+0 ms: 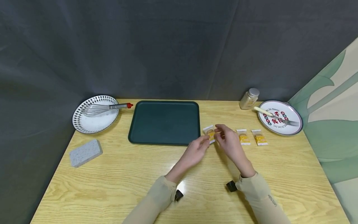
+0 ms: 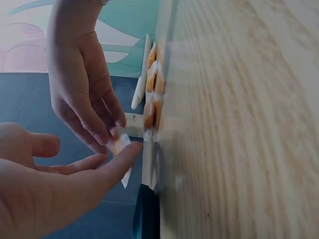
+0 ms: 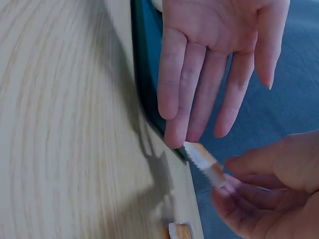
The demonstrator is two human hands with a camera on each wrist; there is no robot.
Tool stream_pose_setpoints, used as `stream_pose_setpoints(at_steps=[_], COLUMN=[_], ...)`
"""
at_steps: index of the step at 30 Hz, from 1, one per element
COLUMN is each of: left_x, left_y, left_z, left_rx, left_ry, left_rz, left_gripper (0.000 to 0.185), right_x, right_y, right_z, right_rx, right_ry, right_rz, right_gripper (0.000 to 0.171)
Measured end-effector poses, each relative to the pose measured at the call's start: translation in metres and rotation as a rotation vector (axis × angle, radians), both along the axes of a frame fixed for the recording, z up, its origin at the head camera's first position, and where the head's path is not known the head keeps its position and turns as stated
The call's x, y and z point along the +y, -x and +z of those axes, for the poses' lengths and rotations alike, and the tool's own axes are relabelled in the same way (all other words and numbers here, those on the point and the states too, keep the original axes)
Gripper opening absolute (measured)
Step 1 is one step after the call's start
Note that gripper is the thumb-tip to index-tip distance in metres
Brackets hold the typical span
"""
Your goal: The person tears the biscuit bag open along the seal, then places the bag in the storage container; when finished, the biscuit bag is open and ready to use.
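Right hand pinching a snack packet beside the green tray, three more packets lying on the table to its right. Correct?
Not quite: only two other packets lie on the table, not three, as the head view shows. The rest holds: the right hand pinches a snack packet beside the green tray, with the left hand's straight fingers touching it.
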State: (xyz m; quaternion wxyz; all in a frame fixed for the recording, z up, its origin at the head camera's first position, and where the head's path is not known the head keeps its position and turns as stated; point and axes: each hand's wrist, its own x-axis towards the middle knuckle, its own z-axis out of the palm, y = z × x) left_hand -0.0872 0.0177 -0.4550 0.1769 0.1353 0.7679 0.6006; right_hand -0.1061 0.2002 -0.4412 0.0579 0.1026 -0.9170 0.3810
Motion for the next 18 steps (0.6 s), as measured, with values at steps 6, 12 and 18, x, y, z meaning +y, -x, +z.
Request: stream_pose_setpoints(at_steps=[6,12,18], left_x=[-0.009,-0.019,-0.029], left_y=[-0.003,-0.004,-0.002], left_z=[0.003,0.002,-0.001], left_rx=[-0.016,-0.003,-0.008], left_ry=[-0.104,-0.149,-0.204], left_rz=[0.037,0.046,0.036], left_gripper=[0.049,0.051,0.049], right_x=[-0.003,-0.007,-0.011], right_y=[0.0,-0.001,-0.004], right_z=[0.005,0.007,0.009], right_rx=[0.007,-0.057,-0.084], right_ry=[0.087,0.141,0.152], right_rz=[-0.021,0.001,0.001], right_gripper=[0.031,0.029,0.021])
